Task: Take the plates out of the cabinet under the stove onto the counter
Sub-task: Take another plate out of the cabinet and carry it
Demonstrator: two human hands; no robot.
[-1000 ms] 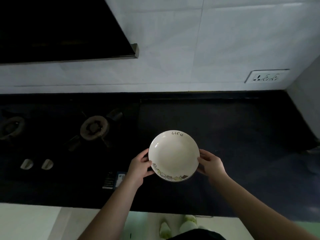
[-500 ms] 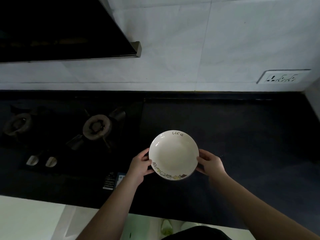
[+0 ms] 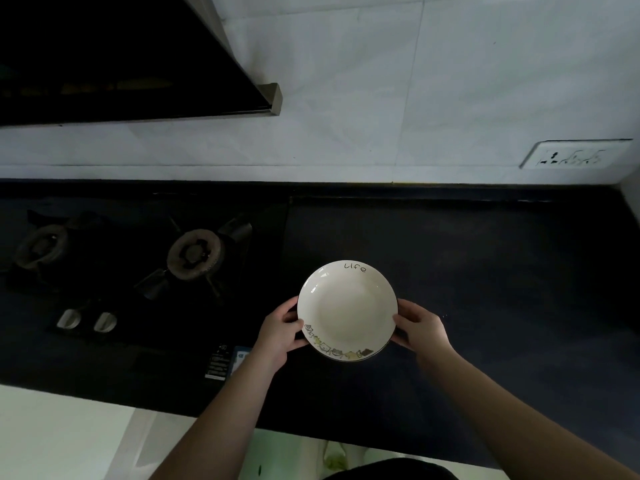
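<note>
The plate (image 3: 346, 311) is cream white and deep, with the word "life" written on its far rim and a band of small drawn figures along its near rim, and it is above the black counter (image 3: 467, 271), just to the right of the gas stove (image 3: 138, 271). Whether the plate already rests on the counter or is a little above it, I cannot tell from this view. The left hand (image 3: 282, 332) grips the plate on its left edge, with the thumb curled over the rim and the other fingers under it. The right hand (image 3: 420, 327) grips the right edge in the same way, thumb on top of the rim and fingers curled below. Both bare forearms come up from the near edge of the counter toward the plate. On the stove, left of the plate, there are two burners; the right burner (image 3: 195, 254) is the nearer one to the plate, and two pale knobs (image 3: 86, 320) are at the front left part of the stove. A dark range hood (image 3: 121, 57) hangs above the stove. Behind the counter is a white tiled wall (image 3: 381, 98), and on it, far right of the plate, there is a white socket panel (image 3: 575, 155)
</note>
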